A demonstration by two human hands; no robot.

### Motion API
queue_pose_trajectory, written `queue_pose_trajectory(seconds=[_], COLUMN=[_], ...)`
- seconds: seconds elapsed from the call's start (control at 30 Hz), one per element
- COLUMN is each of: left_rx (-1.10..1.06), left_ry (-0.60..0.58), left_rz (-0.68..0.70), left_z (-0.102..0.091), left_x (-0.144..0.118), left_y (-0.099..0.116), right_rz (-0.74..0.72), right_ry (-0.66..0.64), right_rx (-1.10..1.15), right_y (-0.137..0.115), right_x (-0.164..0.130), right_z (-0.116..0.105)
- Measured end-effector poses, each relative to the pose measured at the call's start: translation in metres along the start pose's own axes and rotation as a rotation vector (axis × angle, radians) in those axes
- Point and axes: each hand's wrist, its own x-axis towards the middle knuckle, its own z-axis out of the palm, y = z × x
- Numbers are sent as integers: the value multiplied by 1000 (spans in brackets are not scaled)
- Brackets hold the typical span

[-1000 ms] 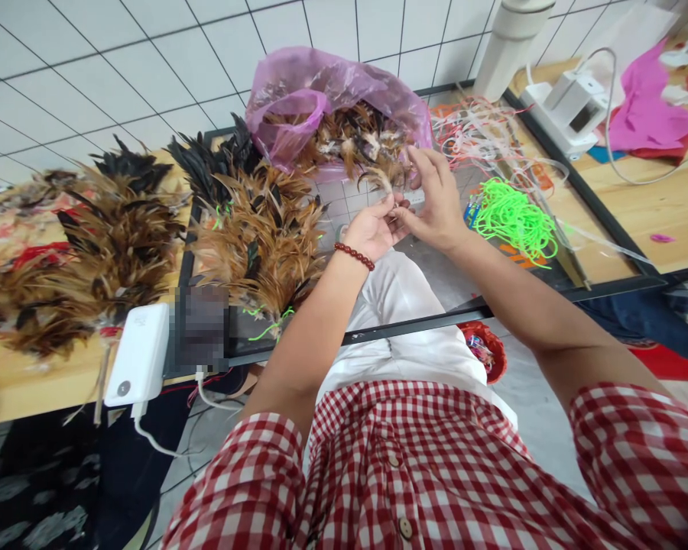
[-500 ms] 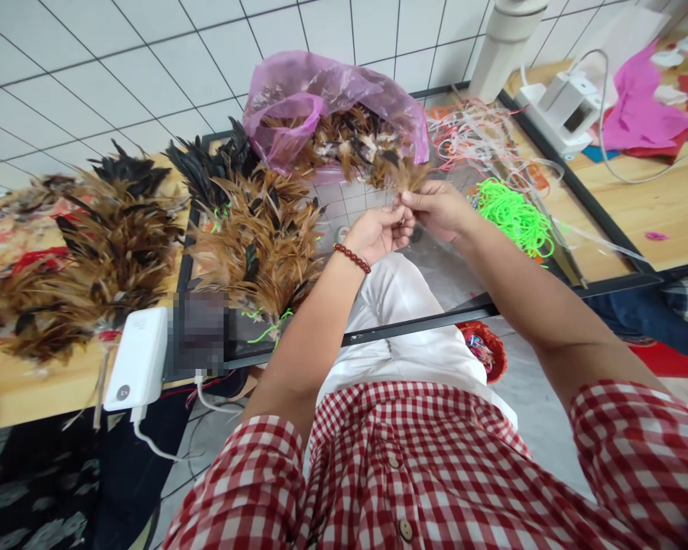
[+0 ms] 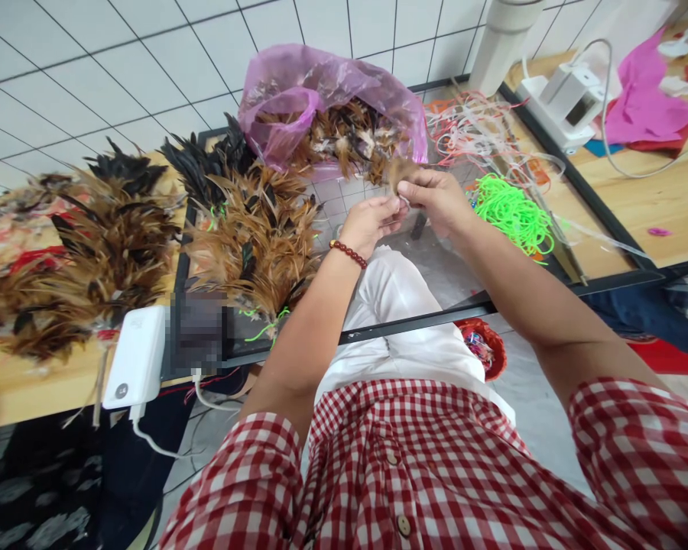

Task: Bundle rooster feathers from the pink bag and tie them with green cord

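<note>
Between my hands is a small tuft of brown feathers (image 3: 400, 176), its tips pointing up toward the bag. My right hand (image 3: 436, 200) pinches the tuft near its base between thumb and fingers. My left hand (image 3: 372, 223), with a beaded bracelet on the wrist, has its fingertips pressed together at the quill end, meeting the right fingers. What exactly lies in the left fingertips is too small to make out. Just behind, a pink plastic bag (image 3: 332, 72) lies open with loose brown and black feathers (image 3: 349, 137) inside. A bundled pile of brown feathers (image 3: 264, 229) lies left of my hands.
Bright green cords (image 3: 510, 214) and tangled clear and red strands (image 3: 473, 130) lie to the right. More feathers (image 3: 115, 229) cover the wooden table at left, by a white power bank (image 3: 134, 357). The glass top has a black frame edge (image 3: 401, 327). Below hangs a red basket (image 3: 496, 351).
Both hands have shifted slightly left, still together at the tuft. The feather tuft looks more gathered and upright than before. The whole view has also moved a little.
</note>
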Motion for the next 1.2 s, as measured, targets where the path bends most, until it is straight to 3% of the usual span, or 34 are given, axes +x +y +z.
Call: queue_pose_trajectory(seconds=[0.13, 0.27, 0.37, 0.47, 0.6, 0.7, 0.93, 1.07, 1.2], left_rx=[-137, -151, -147, -102, 4, 16, 76, 39, -145], left_ry=[36, 72, 93, 89, -56, -123, -144, -14, 179], left_rz=[-31, -23, 15, 36, -58, -102, -81, -24, 108], left_z=[-1, 1, 1, 1, 4, 6, 5, 3, -5], left_x=[-1, -1, 1, 2, -4, -9, -8, -4, 4], left_y=[3, 2, -1, -2, 2, 5, 1, 2, 8], right_rz=[-354, -448, -390, -222, 66, 146, 117, 36, -91], right_ry=[19, 21, 70, 6, -134, -110, 12, 36, 100], right_rx=[-509, -752, -633, -327, 78, 198, 141, 33, -333], right_y=[-3, -1, 0, -3, -9, -10, 0, 5, 11], right_x=[-5, -8, -7, -5, -6, -5, 1, 6, 9], right_z=[-7, -3, 1, 1, -1, -3, -2, -6, -22])
